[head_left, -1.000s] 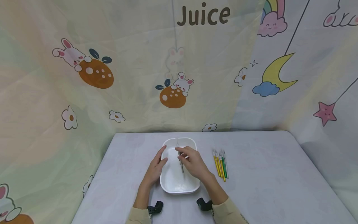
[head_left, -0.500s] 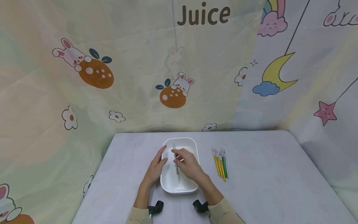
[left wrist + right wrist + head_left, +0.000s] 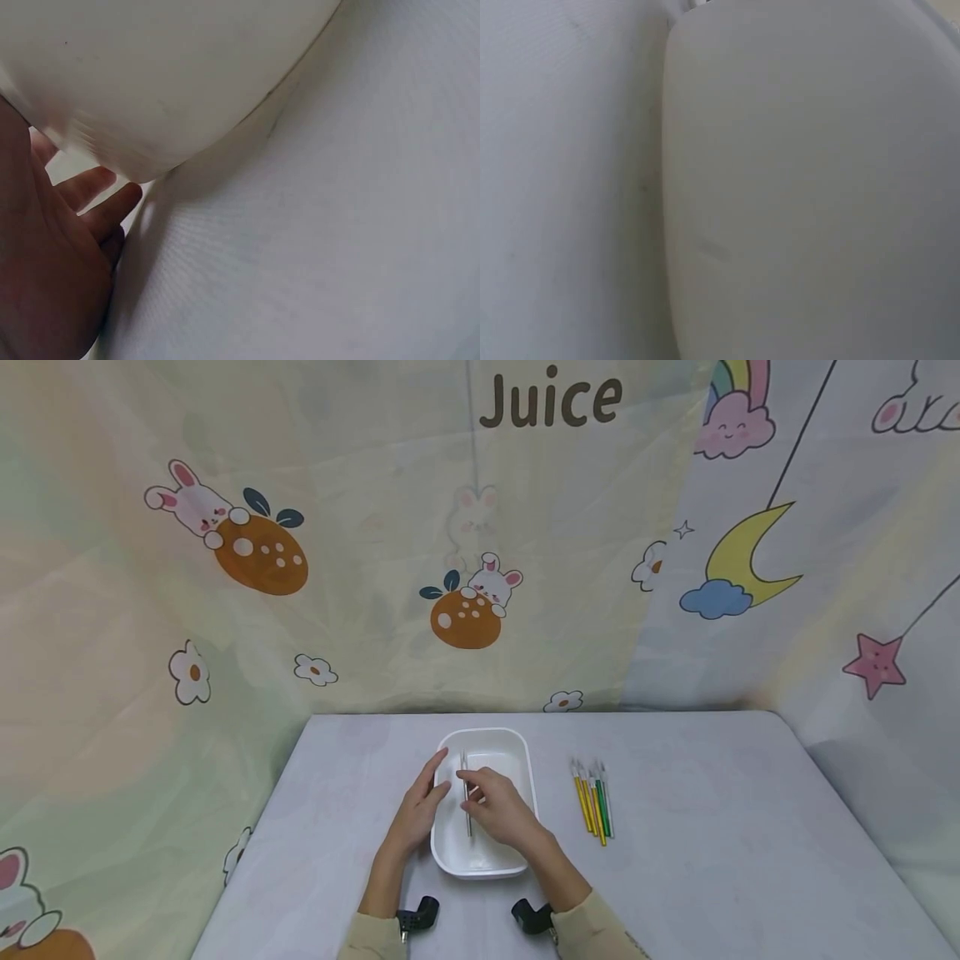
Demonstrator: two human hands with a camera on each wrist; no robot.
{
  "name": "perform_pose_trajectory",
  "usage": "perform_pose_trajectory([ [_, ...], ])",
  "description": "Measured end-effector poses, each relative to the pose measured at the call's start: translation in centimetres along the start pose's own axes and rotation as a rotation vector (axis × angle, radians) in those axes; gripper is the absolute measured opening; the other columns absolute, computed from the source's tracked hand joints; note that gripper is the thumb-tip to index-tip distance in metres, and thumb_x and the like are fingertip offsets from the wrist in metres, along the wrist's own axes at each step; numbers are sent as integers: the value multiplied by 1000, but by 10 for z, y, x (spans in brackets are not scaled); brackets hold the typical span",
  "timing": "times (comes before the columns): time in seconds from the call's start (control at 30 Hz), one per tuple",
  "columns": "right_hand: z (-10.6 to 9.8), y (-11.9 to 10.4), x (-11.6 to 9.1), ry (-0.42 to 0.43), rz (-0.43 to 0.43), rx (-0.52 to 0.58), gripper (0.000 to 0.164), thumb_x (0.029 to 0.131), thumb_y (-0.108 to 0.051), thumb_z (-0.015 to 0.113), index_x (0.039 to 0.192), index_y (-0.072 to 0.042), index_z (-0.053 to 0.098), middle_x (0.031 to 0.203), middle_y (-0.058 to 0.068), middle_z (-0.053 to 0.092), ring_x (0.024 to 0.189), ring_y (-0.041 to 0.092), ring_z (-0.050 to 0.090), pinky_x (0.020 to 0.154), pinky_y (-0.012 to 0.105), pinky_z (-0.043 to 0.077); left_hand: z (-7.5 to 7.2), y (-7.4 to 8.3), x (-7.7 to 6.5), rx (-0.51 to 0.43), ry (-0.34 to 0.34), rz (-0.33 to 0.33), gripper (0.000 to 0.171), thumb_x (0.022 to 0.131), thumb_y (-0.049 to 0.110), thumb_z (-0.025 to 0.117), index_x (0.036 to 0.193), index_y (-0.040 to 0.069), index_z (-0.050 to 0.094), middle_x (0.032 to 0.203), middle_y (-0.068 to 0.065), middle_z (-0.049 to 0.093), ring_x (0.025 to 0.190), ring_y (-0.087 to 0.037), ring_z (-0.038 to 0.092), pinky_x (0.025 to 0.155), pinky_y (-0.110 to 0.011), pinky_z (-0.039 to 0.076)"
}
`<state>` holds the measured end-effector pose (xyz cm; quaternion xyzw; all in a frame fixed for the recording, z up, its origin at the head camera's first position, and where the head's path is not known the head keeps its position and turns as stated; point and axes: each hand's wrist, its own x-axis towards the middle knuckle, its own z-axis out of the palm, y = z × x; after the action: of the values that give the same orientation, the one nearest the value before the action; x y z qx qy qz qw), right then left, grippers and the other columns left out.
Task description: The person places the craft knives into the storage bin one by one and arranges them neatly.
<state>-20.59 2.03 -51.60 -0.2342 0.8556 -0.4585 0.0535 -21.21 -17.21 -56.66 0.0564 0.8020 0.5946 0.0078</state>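
My right hand [image 3: 498, 810] pinches a slim silver pen [image 3: 468, 814] between thumb and fingers, over the white tray [image 3: 483, 867]. The pen stands nearly lengthwise along the tray, in its left half. At the tray's left side rests my left hand [image 3: 417, 806], its thumb and forefinger tips at the rim. The left wrist view shows that hand's other fingers [image 3: 112, 210] fairly straight against the tray's outer wall [image 3: 172, 82]. In the right wrist view only the tray's outside [image 3: 795, 195] and the tabletop appear; the right hand is out of that picture.
Right of the tray lies a small bundle of slim pens [image 3: 592, 802] in yellow, green and silver, with clear upper ends. They rest on the pale table [image 3: 720, 860]. A printed cloth backdrop [image 3: 360, 552] stands behind the table's far edge.
My right hand has moved left and a little nearer to me with the pen, which now stands straighter in line with the tray. The left hand and the bundle stay in place.
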Motion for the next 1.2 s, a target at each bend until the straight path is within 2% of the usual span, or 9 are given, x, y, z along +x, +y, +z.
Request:
perform_pose_trajectory([
  [0.1,2,0,0,-16,14,-11,47,93,0,73,139,0,62,115,15,69,98,23,74,79,26,62,0,0,0,0,0,7,55,108,20,52,160,34,39,172,-1,28,161,-28,20,131,-51,18],
  [0.33,4,1,1,-72,32,-46,47,91,1,75,136,0,65,108,13,69,91,18,73,71,20,58,2,0,0,9,5,-22,55,109,23,51,160,38,38,172,-3,28,161,-30,22,129,-55,21],
  [0.67,6,1,1,-129,85,-100,49,86,0,81,134,0,68,98,9,69,75,8,58,63,19,51,1,0,0,-7,3,-18,54,109,22,50,160,36,39,172,-2,28,161,-28,22,130,-54,18],
  [0.9,8,2,3,-166,80,-149,46,85,-2,83,129,1,71,85,2,63,71,7,54,62,19,47,1,0,-1,-4,8,-28,54,109,22,51,160,35,39,172,0,28,161,-28,22,130,-54,18],
  [1.2,10,2,3,-192,90,-178,45,83,-6,85,126,-1,73,84,0,64,72,9,53,64,20,47,2,0,0,-10,4,-42,54,110,24,50,160,40,37,173,3,26,162,-26,19,131,-53,16],
])
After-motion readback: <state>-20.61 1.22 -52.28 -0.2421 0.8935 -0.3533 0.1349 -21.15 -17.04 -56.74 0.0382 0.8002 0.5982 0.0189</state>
